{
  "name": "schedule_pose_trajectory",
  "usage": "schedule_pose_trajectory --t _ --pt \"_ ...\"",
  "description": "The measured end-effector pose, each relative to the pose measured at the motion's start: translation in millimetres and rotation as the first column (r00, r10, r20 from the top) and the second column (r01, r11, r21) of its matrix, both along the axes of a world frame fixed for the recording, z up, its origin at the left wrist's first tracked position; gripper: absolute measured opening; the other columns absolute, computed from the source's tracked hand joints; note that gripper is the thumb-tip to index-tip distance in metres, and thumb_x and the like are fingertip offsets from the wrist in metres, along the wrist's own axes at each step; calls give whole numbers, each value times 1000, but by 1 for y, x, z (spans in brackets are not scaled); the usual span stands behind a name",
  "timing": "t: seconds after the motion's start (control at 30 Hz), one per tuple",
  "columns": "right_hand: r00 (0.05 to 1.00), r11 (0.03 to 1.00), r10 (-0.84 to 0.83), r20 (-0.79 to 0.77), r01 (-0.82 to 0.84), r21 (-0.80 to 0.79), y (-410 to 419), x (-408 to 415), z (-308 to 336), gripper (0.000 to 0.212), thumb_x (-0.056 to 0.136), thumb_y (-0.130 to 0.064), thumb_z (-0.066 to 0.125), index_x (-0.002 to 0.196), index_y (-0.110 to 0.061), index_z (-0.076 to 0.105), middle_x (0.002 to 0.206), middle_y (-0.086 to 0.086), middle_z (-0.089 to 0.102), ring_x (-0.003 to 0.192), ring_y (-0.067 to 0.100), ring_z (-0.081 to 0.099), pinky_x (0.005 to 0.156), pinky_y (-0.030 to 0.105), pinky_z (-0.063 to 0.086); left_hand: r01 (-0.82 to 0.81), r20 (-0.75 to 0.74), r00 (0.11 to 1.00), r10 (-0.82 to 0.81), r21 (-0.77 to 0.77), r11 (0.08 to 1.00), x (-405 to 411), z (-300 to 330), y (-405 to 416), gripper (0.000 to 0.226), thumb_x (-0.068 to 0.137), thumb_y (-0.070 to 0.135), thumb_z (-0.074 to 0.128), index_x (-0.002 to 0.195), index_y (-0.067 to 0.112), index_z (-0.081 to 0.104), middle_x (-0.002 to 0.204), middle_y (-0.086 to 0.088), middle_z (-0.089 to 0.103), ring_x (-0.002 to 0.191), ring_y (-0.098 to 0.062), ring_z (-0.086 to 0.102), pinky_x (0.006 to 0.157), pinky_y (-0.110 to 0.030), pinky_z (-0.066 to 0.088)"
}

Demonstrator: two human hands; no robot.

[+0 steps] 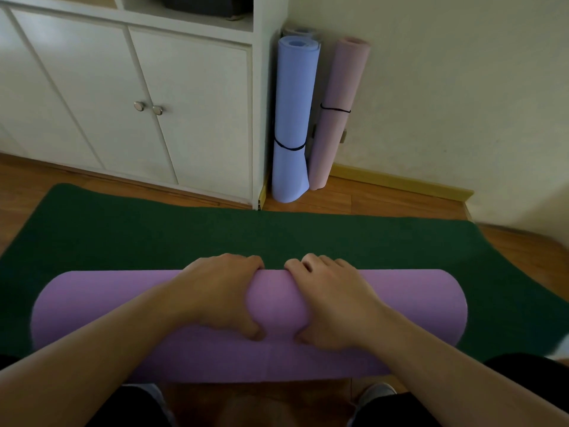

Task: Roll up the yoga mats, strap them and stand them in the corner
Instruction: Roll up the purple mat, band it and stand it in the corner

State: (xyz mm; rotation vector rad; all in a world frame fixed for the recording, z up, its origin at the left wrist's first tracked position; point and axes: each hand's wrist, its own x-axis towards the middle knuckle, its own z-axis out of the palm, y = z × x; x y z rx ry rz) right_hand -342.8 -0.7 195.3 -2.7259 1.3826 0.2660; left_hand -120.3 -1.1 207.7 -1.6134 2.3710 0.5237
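Note:
A purple yoga mat lies partly rolled across the near floor, its roll on top of the dark green flat part that stretches away from me. My left hand and my right hand grip the middle of the roll side by side, fingers curled over its far side and thumbs on the near side. In the corner stand a blue rolled mat and a pink rolled mat, each with a black strap around it. The top of a third roll peeks out behind them.
A white cabinet with two knobbed doors stands to the left of the corner. Cream wall with a yellow skirting board runs to the right. Wooden floor shows around the mat. My knees are at the bottom edge.

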Motion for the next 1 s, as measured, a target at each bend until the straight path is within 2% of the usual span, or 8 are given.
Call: schedule_pose_trajectory --t 0.1,0.2,0.4,0.53,0.73,0.83,0.93,1.0 --pt "997 998 -49 62 46 44 -4 -3 7 94 62 -69 81 138 -30 41 125 -4 57 110 23 60 91 42 53 98 77 993 -90 -103 990 -3 -5 3 107 54 82 78 143 36 37 131 14 50 116 -14 55 99 -37 49" --pt "995 994 -77 69 71 85 -5 -4 10 95 62 -74 80 139 -33 41 125 -7 58 109 21 60 89 40 54 115 100 990 -101 -148 982 -7 -8 2 101 54 78 80 135 33 40 125 12 53 109 -16 57 94 -38 50" --pt "1000 1000 3 3 -3 -17 -1 -5 5 124 62 -76 79 158 -26 19 141 0 43 126 26 47 111 44 41 33 21 999 -31 -89 996 1 1 -7 89 49 80 76 124 39 50 112 14 62 97 -13 61 83 -40 56" --pt "1000 1000 -1 10 1 -3 -2 -1 6 106 64 -71 83 146 -28 33 132 0 51 117 25 55 96 43 50 24 0 1000 -24 -42 999 -2 -1 -5 92 50 79 78 128 42 47 116 16 62 101 -12 61 86 -39 55" --pt "992 994 -94 86 88 72 -8 -8 15 97 58 -78 79 138 -37 42 124 -13 60 107 17 61 86 40 55 195 120 978 -168 -265 944 -15 -11 7 116 55 78 81 147 27 32 135 4 48 119 -22 52 104 -41 45" --pt "992 993 -81 101 72 89 -8 -7 15 100 61 -76 79 143 -36 38 130 -10 59 113 18 60 93 38 52 172 89 984 -153 -274 946 -17 -13 4 104 58 74 80 140 28 36 130 5 54 114 -21 57 98 -43 48" --pt "997 1000 -15 79 14 8 -4 -6 11 118 64 -75 78 157 -29 21 144 -2 45 129 22 48 112 40 42 114 34 994 -108 -258 959 -9 -5 -3 98 57 76 77 136 31 40 125 9 58 109 -18 60 94 -41 50" --pt "999 999 15 30 -14 -37 -2 -4 8 127 61 -74 81 159 -24 17 145 1 42 129 25 45 113 42 40 72 0 997 -74 -210 975 -5 0 -6 100 54 79 76 136 34 41 121 12 60 103 -15 61 89 -38 52"
